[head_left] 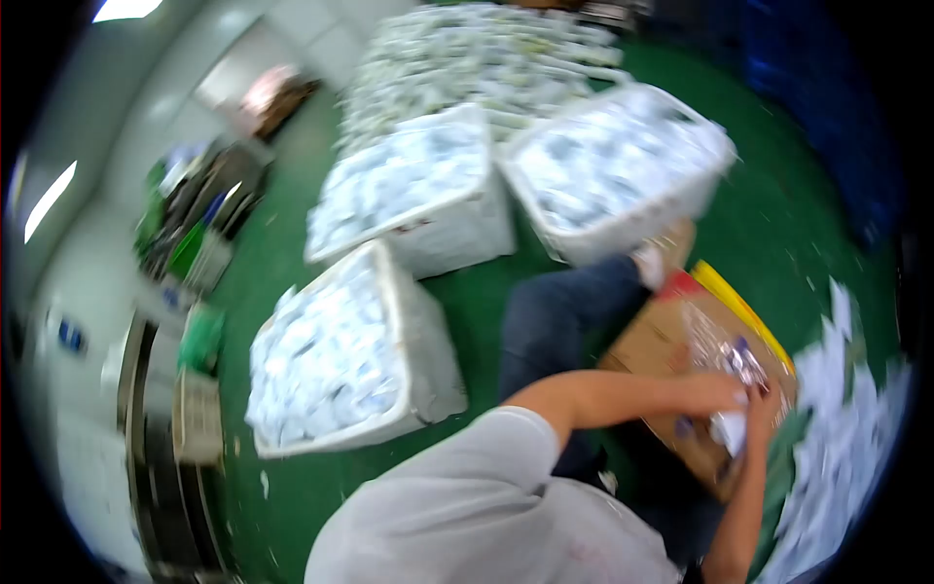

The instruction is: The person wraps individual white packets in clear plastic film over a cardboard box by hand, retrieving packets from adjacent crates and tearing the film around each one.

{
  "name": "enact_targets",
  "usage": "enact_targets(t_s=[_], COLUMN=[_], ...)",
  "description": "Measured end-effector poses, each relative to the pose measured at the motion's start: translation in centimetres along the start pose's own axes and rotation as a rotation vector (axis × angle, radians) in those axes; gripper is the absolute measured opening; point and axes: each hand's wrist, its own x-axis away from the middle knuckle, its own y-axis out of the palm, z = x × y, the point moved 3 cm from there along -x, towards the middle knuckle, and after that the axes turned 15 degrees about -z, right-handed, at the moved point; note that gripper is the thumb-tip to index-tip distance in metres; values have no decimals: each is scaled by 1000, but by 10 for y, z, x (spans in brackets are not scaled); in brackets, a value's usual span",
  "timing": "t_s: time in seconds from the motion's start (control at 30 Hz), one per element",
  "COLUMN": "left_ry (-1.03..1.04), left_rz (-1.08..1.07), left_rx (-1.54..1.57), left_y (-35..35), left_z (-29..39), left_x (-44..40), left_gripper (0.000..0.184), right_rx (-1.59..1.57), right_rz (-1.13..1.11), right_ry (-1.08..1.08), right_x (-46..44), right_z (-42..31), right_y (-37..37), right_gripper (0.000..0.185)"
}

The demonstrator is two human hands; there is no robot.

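My left hand (718, 393) reaches in from the left over a cardboard box (647, 346), its fingers closed and meeting my right hand (763, 411). A small white packet (730, 431) hangs between the hands, pinched by the fingers; blur hides the exact grip. Just above them lies crumpled clear plastic (708, 336) with small purple pieces in it, on the box. Red and yellow strips run along the box's far edge.
Three white tubs full of white packets stand on the green floor: a left tub (423, 355), a middle tub (457, 238) and a right tub (637, 224). Stacked white bundles (467, 58) lie behind. White sheets (827, 438) spread at the right. My bent leg (559, 311) is beside the box.
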Motion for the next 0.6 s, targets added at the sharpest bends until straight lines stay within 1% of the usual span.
enact_targets(t_s=[0.03,0.07,0.1,0.17,0.2,0.27,0.3,0.33,0.37,0.4,0.43,0.47,0.5,0.57,0.6], left_ry=[-56,-3,65,28,23,127,195,274,252,226,-60,-279,-508,-788,-744], left_rz=[-281,-370,-457,-652,-754,-785,-803,-769,-790,-809,-846,-883,-890,-921,-956], left_rx=[-114,-140,-151,-107,-84,126,233,380,573,764,1006,1076,1147,940,947], left_y=[-18,-32,-39,-56,-60,-50,-42,-38,-18,-1,-4,-6,-10,-7,-3], left_z=[5,11,16,33,37,13,-1,-13,-38,-57,-62,-64,-66,-77,-82], left_x=[-8,-9,-10,-7,-5,-9,-15,-21,-24,-28,-21,-12,-3,-2,-2], left_gripper=[37,39,41,44,45,48,49,57,66,74,68,66,65,65,64], right_rx=[245,87,88,-66,71,338,396,498,598,614,628,641,736,920,870], right_rz=[68,158,149,17,-57,-172,-235,-327,-418,-414,-409,-408,-456,-553,-477], right_ry=[-77,-97,-77,-154,-320,-632,-639,-603,-564,-537,-512,-483,-492,-496,-561], right_x=[16,36,53,93,104,130,133,130,125,119,113,111,111,106,105], right_z=[-25,-54,-77,-102,-120,-144,-141,-157,-177,-186,-191,-189,-179,-147,-145], right_y=[-15,-20,-28,-24,-21,-13,-3,7,19,23,28,30,31,31,34], right_gripper=[17,20,21,19,19,19,25,38,52,61,69,78,83,94,91])
